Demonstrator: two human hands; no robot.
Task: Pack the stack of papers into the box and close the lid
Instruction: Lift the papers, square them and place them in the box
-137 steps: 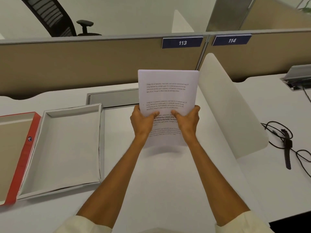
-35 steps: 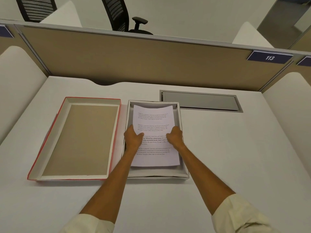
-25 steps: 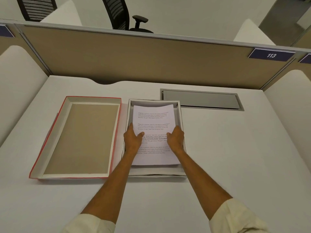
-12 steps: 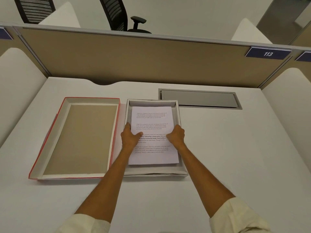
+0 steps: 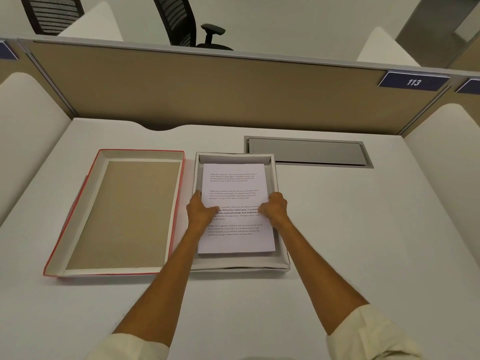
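1. The left hand [image 5: 201, 213] and the right hand [image 5: 274, 209] each pinch a long side edge of the stack of white printed papers [image 5: 235, 188] at about mid-length, thumbs on the top sheet, fingers curled at the edges.
2. The stack lies inside the shallow white cardboard box [image 5: 281, 263], squared to its walls, with a margin of box floor showing at the near end.
3. Just to the left, close beside the box, the red-edged cardboard lid [image 5: 72, 216] lies upside down, its brown inner face up.
4. By my reading the packing is nearly done — what remains is to let go of the papers, turn the lid over and seat it on the box.
5. Everything rests on a white desk [image 5: 363, 229] with a grey metal cable hatch [image 5: 306, 152] set into it; behind stands a tan partition [image 5: 207, 87] carrying a blue plate marked 113 [image 5: 413, 82], with black office chairs [image 5: 181, 19] beyond.
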